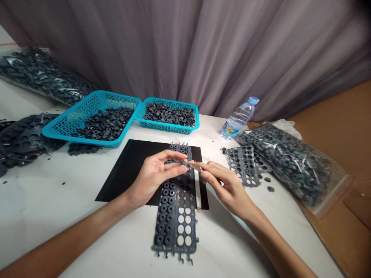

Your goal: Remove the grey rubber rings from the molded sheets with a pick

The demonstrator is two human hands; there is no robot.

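My left hand (156, 173) pinches a small dark rubber ring (184, 163) between thumb and fingertips, just above a dark rubber sheet (174, 216) of rings that lies partly on a black mat (130, 170). My right hand (226, 185) grips a thin metal blade (193, 166) whose tip touches the ring. Part of the sheet shows empty round holes, part still holds rings. A second metal strip (197, 189) lies on the sheet beside the right hand.
Two turquoise baskets (95, 102) (171, 125) of loose rings stand behind the mat. A water bottle (237, 119), a punched-out sheet (243, 162) and a plastic bag of rings (286, 162) are at right. More bags and spent sheets (26, 135) lie at left. A curtain hangs behind.
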